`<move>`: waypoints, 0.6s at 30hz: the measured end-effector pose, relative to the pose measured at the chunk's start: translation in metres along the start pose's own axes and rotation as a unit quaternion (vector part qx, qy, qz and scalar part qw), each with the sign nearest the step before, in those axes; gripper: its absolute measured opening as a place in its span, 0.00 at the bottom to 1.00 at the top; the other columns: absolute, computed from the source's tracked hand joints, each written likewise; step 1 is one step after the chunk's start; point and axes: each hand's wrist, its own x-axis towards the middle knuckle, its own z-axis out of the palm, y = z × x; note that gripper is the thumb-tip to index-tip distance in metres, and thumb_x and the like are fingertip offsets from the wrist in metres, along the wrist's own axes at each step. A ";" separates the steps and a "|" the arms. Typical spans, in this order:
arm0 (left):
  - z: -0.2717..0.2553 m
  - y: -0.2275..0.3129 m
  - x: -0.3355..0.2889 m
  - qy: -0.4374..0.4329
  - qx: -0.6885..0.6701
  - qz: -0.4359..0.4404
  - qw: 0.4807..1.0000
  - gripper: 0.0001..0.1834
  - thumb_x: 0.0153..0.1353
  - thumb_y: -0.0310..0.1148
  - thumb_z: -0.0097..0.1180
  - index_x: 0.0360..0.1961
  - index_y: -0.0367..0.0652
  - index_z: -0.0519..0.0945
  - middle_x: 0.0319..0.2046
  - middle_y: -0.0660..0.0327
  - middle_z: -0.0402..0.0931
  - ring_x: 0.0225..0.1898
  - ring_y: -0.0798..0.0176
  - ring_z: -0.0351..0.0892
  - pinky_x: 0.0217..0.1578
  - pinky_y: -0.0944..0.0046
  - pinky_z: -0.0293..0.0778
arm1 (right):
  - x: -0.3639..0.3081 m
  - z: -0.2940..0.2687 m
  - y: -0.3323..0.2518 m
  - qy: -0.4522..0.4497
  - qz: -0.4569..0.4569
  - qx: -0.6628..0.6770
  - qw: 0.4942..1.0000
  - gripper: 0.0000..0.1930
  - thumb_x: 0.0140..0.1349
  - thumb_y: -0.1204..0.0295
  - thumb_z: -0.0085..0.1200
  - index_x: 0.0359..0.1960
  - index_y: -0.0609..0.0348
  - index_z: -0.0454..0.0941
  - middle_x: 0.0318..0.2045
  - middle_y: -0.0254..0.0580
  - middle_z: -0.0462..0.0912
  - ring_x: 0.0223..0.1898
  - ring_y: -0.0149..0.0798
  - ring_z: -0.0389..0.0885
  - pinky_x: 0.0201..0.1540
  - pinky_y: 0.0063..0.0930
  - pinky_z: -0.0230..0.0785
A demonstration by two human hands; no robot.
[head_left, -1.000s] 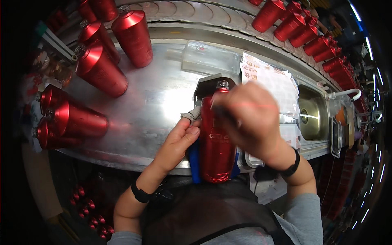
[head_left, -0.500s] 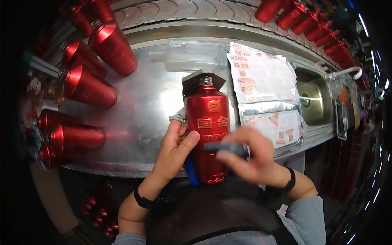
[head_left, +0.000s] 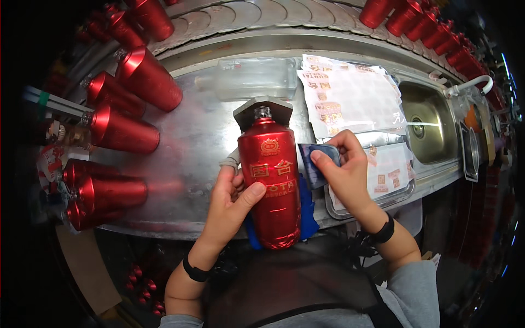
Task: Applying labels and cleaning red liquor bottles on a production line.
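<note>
A shiny red bottle [head_left: 268, 210] with gold print on its front lies tilted before me, its clear threaded neck pointing away. Behind the neck is a dark, angular support [head_left: 280, 112], and a blue cloth [head_left: 309, 210] shows under the bottle's lower part. My left hand [head_left: 225, 203] is closed on the bottle's left side, thumb on the front, with a pale cover on one finger. Just right of the bottle, my right hand [head_left: 353, 177] pinches a flat, dark blue-grey scraper [head_left: 313, 167] between thumb and fingers, apart from the bottle.
Several red bottles [head_left: 124, 131] stand on the left, more [head_left: 421, 30] on the curved slatted conveyor [head_left: 246, 16] behind. A clear glass bottle [head_left: 254, 79] lies at the table's back. Printed transfer sheets [head_left: 355, 98] lie to the right, beside a metal sink [head_left: 424, 147] with a white tap [head_left: 473, 83].
My right hand has moved the scraper off the bottle's front to its right side, uncovering the lower print. My left hand keeps its hold on the bottle. The whole view has shifted slightly.
</note>
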 end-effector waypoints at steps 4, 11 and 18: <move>-0.007 -0.006 0.000 -0.007 -0.013 0.002 1.000 0.40 0.67 0.36 0.59 0.73 0.38 0.52 0.59 0.51 0.72 0.59 0.62 0.73 0.61 0.61 0.68 | -0.011 0.006 -0.006 -0.029 -0.024 0.156 0.987 0.12 0.62 0.78 0.63 0.40 0.63 0.70 0.34 0.36 0.79 0.35 0.21 0.77 0.36 0.16 0.71; 0.004 -0.011 0.002 0.060 0.096 0.143 0.983 0.42 0.66 0.37 0.60 0.74 0.36 0.51 0.69 0.43 0.59 0.68 0.54 0.63 0.66 0.56 0.60 | 0.001 0.001 0.000 -0.013 0.018 0.114 0.993 0.12 0.62 0.75 0.63 0.40 0.61 0.70 0.30 0.33 0.78 0.31 0.19 0.75 0.31 0.16 0.69; 0.003 0.011 0.005 0.031 0.514 0.336 0.789 0.23 0.65 0.46 0.57 0.58 0.49 0.82 0.71 0.31 0.48 0.71 0.31 0.53 0.69 0.46 0.52 | 0.005 -0.006 0.023 0.011 0.031 0.035 0.999 0.12 0.60 0.76 0.64 0.38 0.60 0.70 0.29 0.29 0.76 0.31 0.18 0.72 0.33 0.14 0.66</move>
